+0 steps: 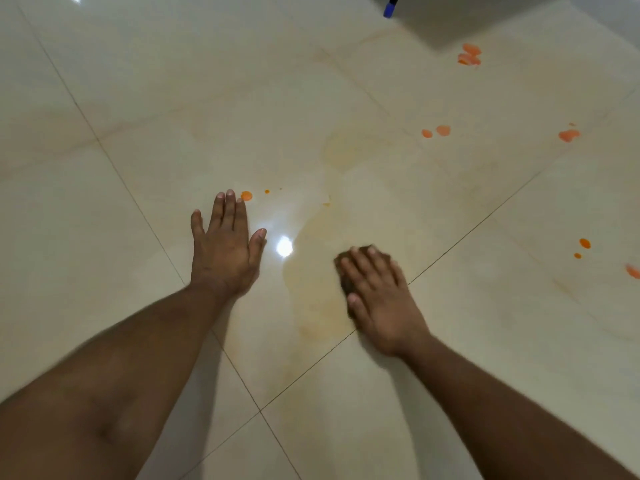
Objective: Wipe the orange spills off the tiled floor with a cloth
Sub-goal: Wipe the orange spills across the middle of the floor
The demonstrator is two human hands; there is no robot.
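My right hand (379,294) lies flat on a dark brown cloth (344,284), pressing it to the glossy cream tiled floor (173,98); only the cloth's left and far edges show. A pale orange smear (311,289) spreads left of the cloth. My left hand (225,247) rests flat on the tile, fingers straight, with a small orange drop (246,195) at its fingertips. More orange spills lie at the far right (470,54), mid right (437,131), (568,135) and near the right edge (584,243).
A blue-tipped object (390,6) leans in at the top edge. A grey mat or raised surface (485,19) covers the top right corner. A lamp's glare (284,246) shines between my hands. Dark grout lines cross the floor.
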